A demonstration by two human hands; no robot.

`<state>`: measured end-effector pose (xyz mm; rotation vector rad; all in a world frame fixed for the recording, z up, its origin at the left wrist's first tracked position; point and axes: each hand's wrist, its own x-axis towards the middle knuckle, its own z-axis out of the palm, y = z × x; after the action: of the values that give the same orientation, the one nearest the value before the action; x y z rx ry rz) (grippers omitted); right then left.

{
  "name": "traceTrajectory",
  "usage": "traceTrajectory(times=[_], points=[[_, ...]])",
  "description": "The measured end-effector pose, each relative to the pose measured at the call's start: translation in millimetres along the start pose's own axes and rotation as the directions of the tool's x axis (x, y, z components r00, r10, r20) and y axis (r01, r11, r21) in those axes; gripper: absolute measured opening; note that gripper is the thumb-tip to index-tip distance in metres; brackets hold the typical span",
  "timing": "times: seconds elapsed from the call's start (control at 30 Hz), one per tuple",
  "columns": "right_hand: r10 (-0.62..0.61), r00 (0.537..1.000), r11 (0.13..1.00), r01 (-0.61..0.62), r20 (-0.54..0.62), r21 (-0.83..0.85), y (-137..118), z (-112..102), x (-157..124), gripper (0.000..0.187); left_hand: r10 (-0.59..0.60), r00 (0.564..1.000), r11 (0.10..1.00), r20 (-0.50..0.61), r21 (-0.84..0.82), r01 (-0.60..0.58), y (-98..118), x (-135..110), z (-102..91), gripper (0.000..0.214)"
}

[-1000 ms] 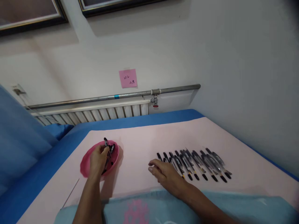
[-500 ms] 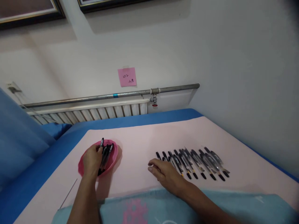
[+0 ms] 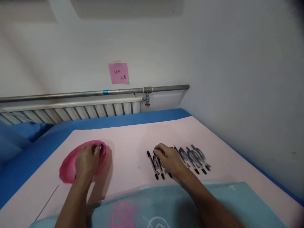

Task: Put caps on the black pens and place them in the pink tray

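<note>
My left hand point(image 3: 86, 161) reaches into a pink bowl point(image 3: 67, 167) on the pink sheet. Its fingers are curled over black pens, and one pen tip point(image 3: 101, 147) pokes out past them. My right hand point(image 3: 168, 160) lies palm down over the left end of a row of black pens point(image 3: 193, 156). Its fingers are bent and rest on the pens' upper ends, and I see nothing gripped. Two pens point(image 3: 154, 164) lie just left of this hand.
The pink sheet point(image 3: 133, 139) covers a blue bed point(image 3: 35, 148). A light blue cloth point(image 3: 166, 205) lies across the near edge. A radiator point(image 3: 71, 110) and a metal pipe point(image 3: 118, 92) run along the back wall, with a pink note point(image 3: 118, 72) above. A white wall closes the right side.
The view has shifted to the right and down. My right hand moved from beside the row onto its left end. My left hand closed deeper into the bowl, hiding most of the pens.
</note>
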<state>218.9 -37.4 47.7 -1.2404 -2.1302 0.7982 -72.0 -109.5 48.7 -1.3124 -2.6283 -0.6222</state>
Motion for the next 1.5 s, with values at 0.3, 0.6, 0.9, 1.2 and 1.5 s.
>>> traceTrajectory(times=[0.3, 0.6, 0.9, 1.2, 1.5], points=[[0.021, 0.975, 0.931, 0.061, 0.219, -0.360, -4, 2, -8, 0.021, 0.329, 0.922, 0.820, 0.207, -0.546, -0.170, 72, -58, 30.9, 0.015], [0.013, 0.958, 0.824, 0.153, 0.288, -0.546, -10, 19, -20, 0.021, 0.399, 0.877, 0.728, 0.269, -0.675, -0.124, 85, -73, 43.2, 0.009], [0.091, 0.936, 0.804, 0.133, 0.341, -0.580, -24, 22, -22, 0.022, 0.437, 0.834, 0.776, 0.337, -0.610, -0.160, 89, -76, 39.4, 0.015], [0.001, 0.970, 0.890, 0.110, 0.243, -0.442, -21, 25, -20, 0.023, 0.284, 0.731, 0.594, 0.621, -0.712, 0.374, 91, -81, 44.7, 0.032], [-0.036, 0.985, 0.999, 0.040, 0.170, -0.019, -12, 9, -11, 0.021, 0.221, 0.781, 0.075, 0.583, -0.809, 0.583, 91, -75, 29.1, 0.031]])
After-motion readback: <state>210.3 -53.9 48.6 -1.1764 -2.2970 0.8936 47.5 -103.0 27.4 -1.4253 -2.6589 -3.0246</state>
